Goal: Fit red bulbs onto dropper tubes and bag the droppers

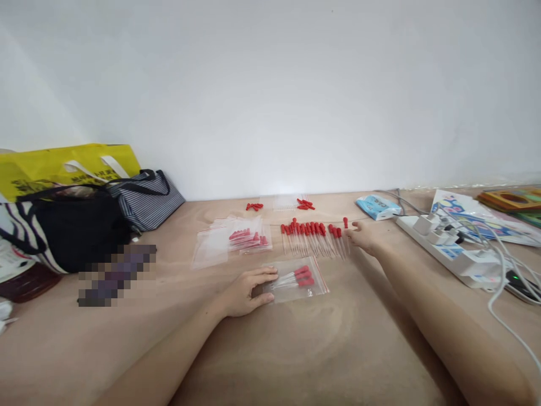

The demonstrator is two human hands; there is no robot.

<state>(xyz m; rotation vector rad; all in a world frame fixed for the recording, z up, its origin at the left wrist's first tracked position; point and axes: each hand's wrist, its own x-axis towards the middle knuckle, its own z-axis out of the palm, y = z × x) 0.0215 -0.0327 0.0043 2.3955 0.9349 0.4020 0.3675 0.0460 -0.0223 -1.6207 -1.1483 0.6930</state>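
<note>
My left hand [249, 290] rests on the left end of a clear zip bag [296, 293], thumb and fingers apart. Several droppers with red bulbs [303, 275] lie inside that bag. Beyond it, a row of loose red-bulbed droppers [310, 231] lies side by side on the table. My right hand [361, 237] is at the right end of this row, beside a dropper whose red bulb [345, 222] stands a little apart; its fingertips are too small to tell whether they touch it. Left of the row, filled clear bags [249, 238] overlap flat bags [211, 247].
Small red bulbs [254, 207] and more red bulbs [305, 204] lie near the wall. At right are a blue tissue pack [377, 207] and a white power strip [469, 268] with cables. A black bag [84, 225] and a striped bag [147, 200] stand at left.
</note>
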